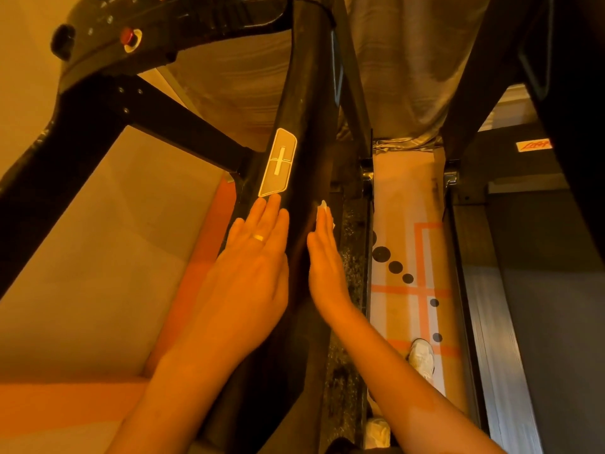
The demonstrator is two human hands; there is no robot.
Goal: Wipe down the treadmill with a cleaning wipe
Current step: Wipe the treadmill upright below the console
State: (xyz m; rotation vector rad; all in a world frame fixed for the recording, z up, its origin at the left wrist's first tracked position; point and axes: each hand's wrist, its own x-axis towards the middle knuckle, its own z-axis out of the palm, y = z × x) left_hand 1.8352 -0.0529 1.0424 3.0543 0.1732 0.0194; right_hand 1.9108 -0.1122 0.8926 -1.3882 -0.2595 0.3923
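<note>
Pressing wipe [322,205] on treadmill rail [306,132]: right hand [327,268] | left hand [253,270] flat | fingers all straight

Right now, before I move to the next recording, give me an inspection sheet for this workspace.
Surface: black treadmill rail, glossy, with a grey plus-button pad above the hands.
Job's things: white wipe, pressed on the rail's right side.
Clutter: nothing seen.
Grips: left hand flat on the rail's left side, ring on one finger; right hand flat, pressing the wipe.
Cables: nothing seen.
Surroundings: console with red button upper left; patterned floor, white shoe, grey curtain.
</note>
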